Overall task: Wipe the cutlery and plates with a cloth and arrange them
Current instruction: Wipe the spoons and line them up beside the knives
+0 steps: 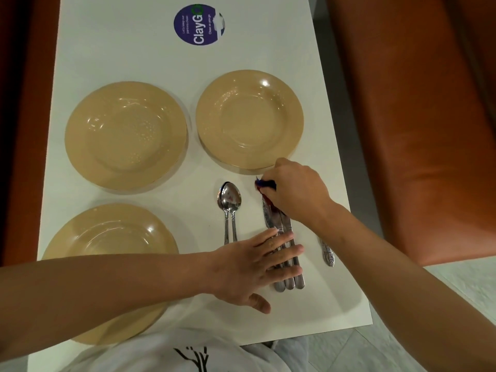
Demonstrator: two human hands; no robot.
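head view: your left hand (257, 264) lies flat across the handles of the three knives (288, 275), fingers straight and slightly spread, pressing them to the table (128, 44). that looks like a way to pin the bunch so it does not slide or fan out while the blades get rubbed. your right hand (292, 189) is curled over the blade ends, fingers bunched and pinching a dark blue and red cloth (264, 183), of which only a small tuft shows past the knuckles. the cloth sits on the blades, just beside the near rim of the right plate (249, 120).

two spoons (230, 208) lie stacked together left of the knives, bowls up, handles toward you, apart from both hands; they look set down as a pair. one more patterned handle (328, 253) shows right of the knives, mostly hidden under your right forearm, so you cannot tell what piece it is.

the left plate (124, 134) and the near plate (107, 237) sit apart in a loose grid, the near one partly under your left arm. a round purple sticker (198, 24) marks the far end of the table.
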